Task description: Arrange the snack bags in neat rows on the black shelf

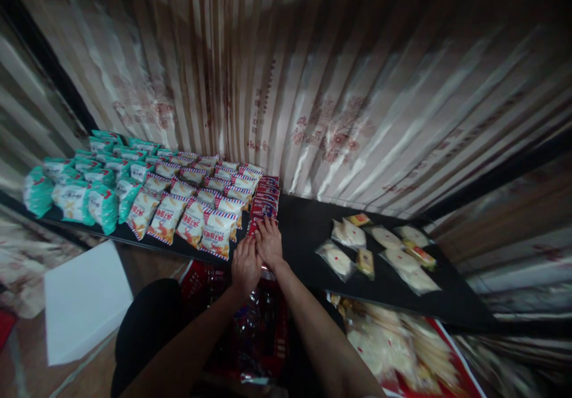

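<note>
A row of red snack packets stands on the black shelf, running from the curtain toward the front edge. At the near end of this row, my left hand and my right hand are close together, thumbs almost touching. Both have their fingers around the front red packet, which they mostly cover. Immediately left of them stand white snack bags with red and blue striped edges, in several rows. Teal snack bags fill the shelf's far left end.
Flat round packaged cakes and small yellow packs lie on the shelf at right. Below are a red basket of shiny wrapped items and a red-edged box of more cakes. A white box sits at left. Striped curtains hang behind.
</note>
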`<state>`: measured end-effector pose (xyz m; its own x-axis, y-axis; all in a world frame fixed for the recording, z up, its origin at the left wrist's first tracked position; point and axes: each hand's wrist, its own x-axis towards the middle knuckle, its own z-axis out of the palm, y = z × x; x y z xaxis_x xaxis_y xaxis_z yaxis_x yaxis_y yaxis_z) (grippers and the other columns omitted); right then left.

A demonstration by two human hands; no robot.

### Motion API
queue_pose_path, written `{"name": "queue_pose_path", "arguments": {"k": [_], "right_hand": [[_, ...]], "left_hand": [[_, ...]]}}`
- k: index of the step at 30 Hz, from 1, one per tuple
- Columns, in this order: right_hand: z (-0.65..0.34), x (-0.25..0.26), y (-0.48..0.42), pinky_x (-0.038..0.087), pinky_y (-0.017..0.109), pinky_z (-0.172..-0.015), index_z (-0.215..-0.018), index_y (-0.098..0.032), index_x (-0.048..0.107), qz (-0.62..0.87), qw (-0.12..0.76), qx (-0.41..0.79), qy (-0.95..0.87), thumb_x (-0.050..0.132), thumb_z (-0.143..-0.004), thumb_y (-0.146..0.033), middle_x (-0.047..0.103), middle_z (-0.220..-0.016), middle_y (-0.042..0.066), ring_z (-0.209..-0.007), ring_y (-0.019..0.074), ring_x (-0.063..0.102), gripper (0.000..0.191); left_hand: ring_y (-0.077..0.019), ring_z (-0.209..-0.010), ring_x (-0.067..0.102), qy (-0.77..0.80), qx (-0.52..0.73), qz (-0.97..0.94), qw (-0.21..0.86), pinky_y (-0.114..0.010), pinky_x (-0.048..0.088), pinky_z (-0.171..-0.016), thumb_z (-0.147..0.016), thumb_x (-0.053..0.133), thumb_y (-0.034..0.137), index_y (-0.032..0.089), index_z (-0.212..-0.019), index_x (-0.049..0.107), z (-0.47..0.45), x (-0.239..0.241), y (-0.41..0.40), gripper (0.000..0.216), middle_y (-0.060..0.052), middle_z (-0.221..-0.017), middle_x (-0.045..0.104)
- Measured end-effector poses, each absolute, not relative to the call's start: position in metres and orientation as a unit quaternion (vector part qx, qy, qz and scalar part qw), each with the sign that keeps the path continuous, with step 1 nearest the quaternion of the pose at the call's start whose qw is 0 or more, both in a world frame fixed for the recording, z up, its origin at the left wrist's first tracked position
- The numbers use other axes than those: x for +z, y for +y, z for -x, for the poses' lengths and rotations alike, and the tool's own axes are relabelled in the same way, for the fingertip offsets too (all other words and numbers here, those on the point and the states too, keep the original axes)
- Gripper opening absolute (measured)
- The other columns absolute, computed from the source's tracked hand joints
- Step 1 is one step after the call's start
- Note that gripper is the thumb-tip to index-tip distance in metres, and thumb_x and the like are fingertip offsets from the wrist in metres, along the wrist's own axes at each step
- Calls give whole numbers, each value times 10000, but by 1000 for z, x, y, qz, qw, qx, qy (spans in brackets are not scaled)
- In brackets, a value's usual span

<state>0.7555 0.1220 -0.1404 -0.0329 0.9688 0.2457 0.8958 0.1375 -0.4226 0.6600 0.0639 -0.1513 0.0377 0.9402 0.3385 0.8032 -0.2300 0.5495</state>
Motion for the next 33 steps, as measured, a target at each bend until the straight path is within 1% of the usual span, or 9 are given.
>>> {"name": "queue_pose_path", "arguments": {"k": [4, 7, 11, 16, 20, 24, 27, 29, 33], "right_hand": [[-755, -143, 122, 267, 445, -1074, -1304, -183, 509, 657, 237, 84, -711, 370, -923, -279, 389, -1450, 104, -1396, 256, 193, 417], [-755, -144, 124, 264, 445, -1079, -1292, -202, 521, 654, 249, 86, -709, 376, -921, -282, 399, -1445, 90, -1391, 248, 207, 407], [-758, -142, 126, 275, 444, -1083, -1267, -191, 547, 641, 294, 91, -703, 388, -913, -298, 419, -1430, 96, -1386, 243, 227, 402], [-763, -131, 119, 302, 440, -1078, -1152, -176, 629, 617, 362, 89, -693, 373, -901, -275, 456, -1400, 95, -1377, 223, 255, 372], [-766, -126, 99, 334, 434, -1057, -1108, -171, 646, 631, 386, 90, -667, 349, -894, -252, 506, -1354, 92, -1357, 213, 297, 375], [-768, -125, 73, 348, 440, -1041, -1089, -145, 641, 637, 404, 85, -651, 335, -892, -265, 521, -1331, 117, -1329, 225, 336, 383], [-766, -123, 47, 354, 446, -1029, -1087, -147, 619, 628, 438, 75, -639, 330, -892, -283, 563, -1262, 129, -1259, 227, 411, 375], [-762, -123, 25, 382, 433, -996, -1069, -165, 604, 620, 460, 77, -631, 337, -892, -295, 614, -1146, 120, -1152, 219, 492, 346], [-744, -138, -23, 450, 366, -877, -964, -187, 594, 621, 449, 119, -631, 358, -896, -310, 640, -946, 94, -941, 202, 568, 275]], "left_hand": [[-275, -1218, 462, 612, 318, -717, 97, -434, 383, -1018, -871, 393, 203, 101, -1248, 505, -661, -152, 64, 407, -144, -1274, 561], [-275, -1222, 455, 609, 319, -720, 98, -445, 382, -1019, -878, 382, 212, 111, -1246, 506, -660, -151, 65, 402, -144, -1277, 556], [-288, -1242, 431, 606, 311, -725, 102, -468, 374, -1024, -873, 381, 205, 99, -1250, 497, -658, -148, 63, 409, -159, -1297, 533], [-280, -1263, 408, 593, 313, -735, 98, -472, 358, -1041, -893, 361, 241, 111, -1245, 497, -654, -145, 60, 398, -167, -1320, 502], [-277, -1293, 373, 594, 306, -736, 105, -473, 344, -1052, -903, 351, 265, 127, -1248, 494, -651, -143, 59, 398, -151, -1341, 488], [-287, -1324, 322, 581, 321, -740, 111, -491, 329, -1064, -901, 346, 252, 110, -1265, 477, -646, -137, 48, 412, -158, -1374, 449], [-251, -1271, 390, 541, 363, -750, 114, -470, 334, -1071, -908, 310, 217, 137, -1211, 521, -643, -136, 25, 377, -135, -1288, 523], [-229, -1177, 470, 508, 376, -763, 131, -447, 374, -1041, -909, 289, 200, 156, -1138, 562, -640, -140, 3, 359, -117, -1179, 581], [-220, -1007, 553, 492, 327, -785, 186, -415, 455, -933, -877, 287, 154, 152, -1019, 603, -631, -166, -41, 347, -109, -1016, 621]]}}
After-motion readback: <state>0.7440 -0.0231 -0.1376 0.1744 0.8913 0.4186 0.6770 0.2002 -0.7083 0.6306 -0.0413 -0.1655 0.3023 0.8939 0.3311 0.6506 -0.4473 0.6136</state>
